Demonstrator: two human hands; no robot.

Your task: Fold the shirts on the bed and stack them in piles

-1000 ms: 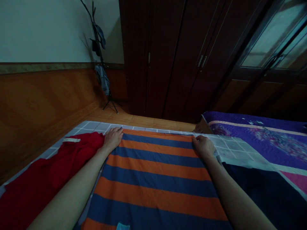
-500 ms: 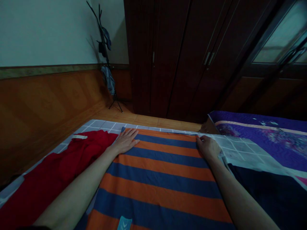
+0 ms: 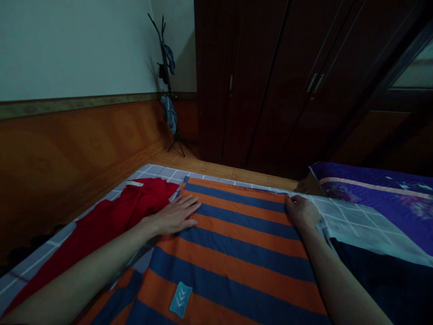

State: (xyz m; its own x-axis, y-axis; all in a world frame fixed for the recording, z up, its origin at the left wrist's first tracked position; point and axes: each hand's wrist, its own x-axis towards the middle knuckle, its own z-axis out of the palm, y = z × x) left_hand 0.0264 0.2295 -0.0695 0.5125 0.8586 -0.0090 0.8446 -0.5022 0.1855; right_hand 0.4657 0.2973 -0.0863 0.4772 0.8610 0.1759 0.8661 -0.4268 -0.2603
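Note:
An orange and blue striped shirt [image 3: 233, 239] lies spread out on a grey checked cloth [image 3: 352, 212], a light blue patch with arrow marks near its lower part. My left hand [image 3: 177, 214] rests flat on its left edge, fingers stretched out. At the far right corner, my right hand [image 3: 302, 212] pinches the hem between thumb and fingers. To the left, a crumpled red garment [image 3: 111, 216] lies partly behind my left forearm. A dark navy garment [image 3: 382, 275] lies beyond my right forearm.
A purple patterned bedspread [image 3: 375, 189] covers a surface at the right. Across the floor stands a dark wooden wardrobe [image 3: 257, 85]. In the corner is a black coat stand [image 3: 165, 72] with caps and a denim item [image 3: 170, 115] hung on it.
My left hand has slid down the shirt's left edge, toward me. The right hand stays on the corner. The whole view has shifted, and more of the shirt's lower left, perhaps a sleeve, shows.

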